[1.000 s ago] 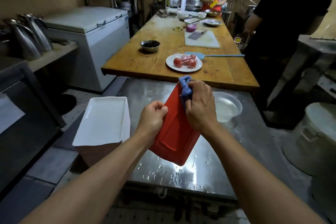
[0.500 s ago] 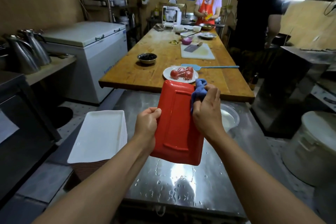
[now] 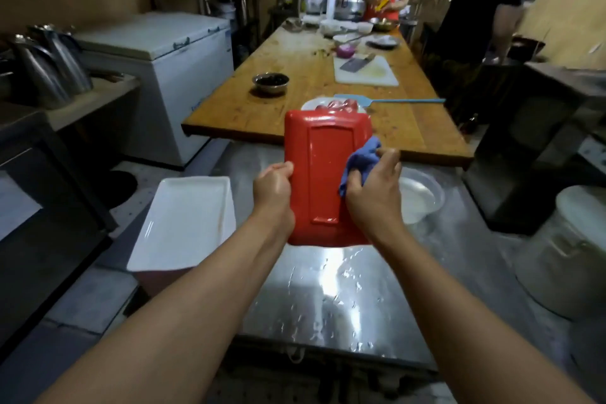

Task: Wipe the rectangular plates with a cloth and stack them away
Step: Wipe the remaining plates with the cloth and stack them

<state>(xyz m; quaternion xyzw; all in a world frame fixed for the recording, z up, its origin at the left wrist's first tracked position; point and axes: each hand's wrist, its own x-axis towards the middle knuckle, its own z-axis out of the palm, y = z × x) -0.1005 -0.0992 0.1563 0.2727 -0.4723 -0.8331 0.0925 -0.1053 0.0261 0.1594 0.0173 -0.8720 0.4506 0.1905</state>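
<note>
Head view: a red rectangular plate is held up over the wet steel counter, its underside turned toward the camera and its long side running away from the person. The left hand is curled round the plate's left edge near the lower end. The right hand is closed on a bunched blue cloth, which is pressed against the plate's right side, so the wiping of the back appears to be in progress.

To the left, beside the counter and lower down, a stack of plates is seen with a white face uppermost; reddish edges show beneath it, which suggests that several plates have already been wiped and put away there. How many are in the stack cannot be told.

Behind the right hand a pale basin stands on the counter, and water drops are scattered over the steel in front. No further unwiped rectangular plates can be made out, so what remains beyond this one cannot be judged. For the plate in hand, the wipe is judged unfinished, and its placing on the stack at the left is not yet done.
</note>
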